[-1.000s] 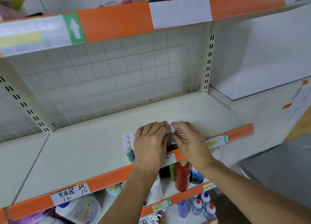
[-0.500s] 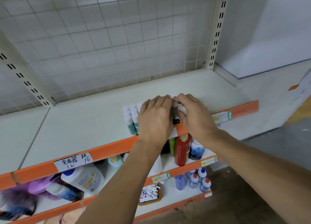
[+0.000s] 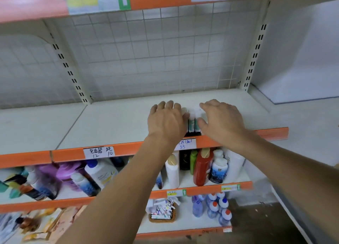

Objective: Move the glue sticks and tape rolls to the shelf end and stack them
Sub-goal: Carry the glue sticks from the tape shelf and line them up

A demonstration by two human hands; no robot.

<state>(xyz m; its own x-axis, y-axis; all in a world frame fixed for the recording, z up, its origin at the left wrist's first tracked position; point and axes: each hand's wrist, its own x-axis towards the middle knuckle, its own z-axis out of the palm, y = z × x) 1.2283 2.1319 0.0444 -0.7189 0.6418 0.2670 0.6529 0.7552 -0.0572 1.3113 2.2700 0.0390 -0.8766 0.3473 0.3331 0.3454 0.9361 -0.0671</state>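
Both hands, left hand [image 3: 166, 121] and right hand [image 3: 222, 121], spread-fingered, flank upright glue sticks [image 3: 192, 123] on shelf [image 3: 113, 126]

Glue sticks [image 3: 192, 123] mostly behind hands [image 3: 166, 121].

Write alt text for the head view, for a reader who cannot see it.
Two hands, left hand and right hand, flank a small cluster of upright glue sticks at the front edge of a white shelf. Fingers look relaxed; contact with the sticks is unclear. Bottles fill the shelf below.
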